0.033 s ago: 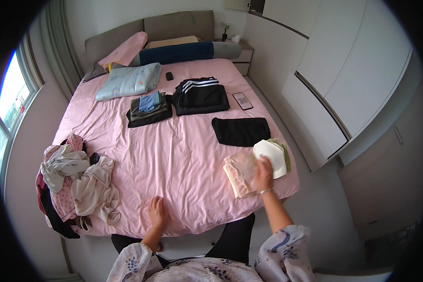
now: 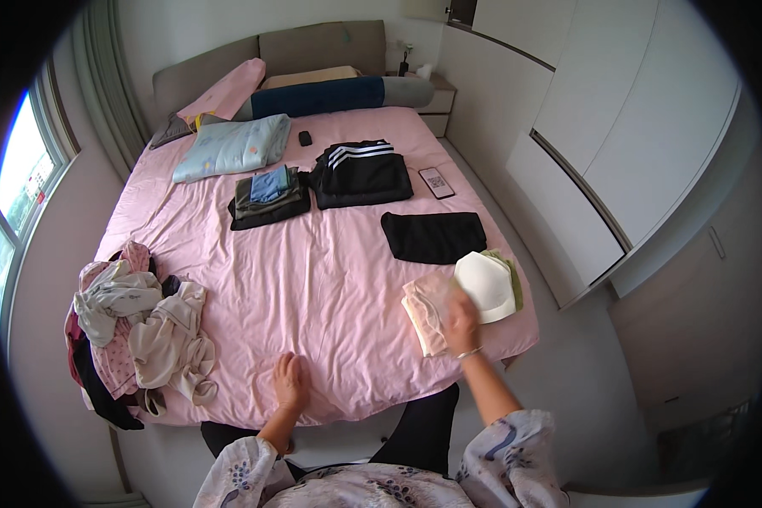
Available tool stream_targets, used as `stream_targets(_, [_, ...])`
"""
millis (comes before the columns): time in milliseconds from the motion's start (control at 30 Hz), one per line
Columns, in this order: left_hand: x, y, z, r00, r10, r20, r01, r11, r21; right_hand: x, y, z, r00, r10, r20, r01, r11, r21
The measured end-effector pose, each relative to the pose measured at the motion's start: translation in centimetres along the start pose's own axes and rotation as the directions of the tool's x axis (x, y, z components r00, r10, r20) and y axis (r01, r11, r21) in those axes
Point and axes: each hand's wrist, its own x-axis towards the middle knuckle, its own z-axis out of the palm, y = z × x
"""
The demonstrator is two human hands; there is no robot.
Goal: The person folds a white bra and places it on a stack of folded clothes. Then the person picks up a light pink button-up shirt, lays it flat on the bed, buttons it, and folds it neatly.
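Note:
My left hand (image 2: 291, 383) lies flat on the pink bedsheet (image 2: 288, 296) near the bed's front edge, fingers stretched out and holding nothing. Over the right edge of a folded pale pink garment (image 2: 427, 306), my right hand (image 2: 461, 323) is smeared by motion. I cannot make out whether its fingers grip anything. Right beside it sits a white moulded bra (image 2: 488, 286), partly on top of a green folded cloth (image 2: 516, 284). A folded black garment (image 2: 436, 238) lies just beyond them.
A loose heap of clothes (image 2: 144, 326) sits at the bed's left front corner. Farther back are folded dark stacks (image 2: 362, 175), a small folded pile (image 2: 269, 199), a phone (image 2: 437, 183), a pale blue quilt (image 2: 233, 148) and a long bolster (image 2: 322, 96). Wardrobes (image 2: 584, 161) stand along the right.
My right hand has moved a little left, off the white bra and onto the edge of the pink garment. My left hand has barely shifted.

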Motion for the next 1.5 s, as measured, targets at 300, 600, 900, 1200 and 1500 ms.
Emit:
stream_targets(300, [-2.0,3.3,-0.5,0.957,0.133,0.258,-0.13,0.991,-0.026,-10.2,-15.1,10.5,0.861,-0.149,0.486,0.032,0.97,0.24])
stream_targets(600, [-8.1,-4.7,-7.9,0.959,-0.011,0.283,-0.058,0.97,0.235,-13.7,-17.3,13.0,0.818,-0.114,0.563,0.191,0.978,-0.079])
stream_targets(900, [-8.5,-4.6,-6.3,0.993,-0.012,0.121,-0.007,0.987,0.159,-14.0,-17.0,13.0,0.816,-0.099,0.569,0.246,0.951,-0.187])
stream_targets(1200, [-9.4,-5.6,-7.0,0.993,0.001,0.119,-0.011,0.996,0.089,-14.6,-17.9,13.2,0.808,-0.103,0.58,0.255,0.949,-0.187])
stream_targets(1500, [-1.5,-12.3,-14.6,0.85,-0.34,-0.403,0.332,0.939,-0.092,-14.8,-17.2,13.4,0.812,-0.097,0.575,0.263,0.941,-0.213])
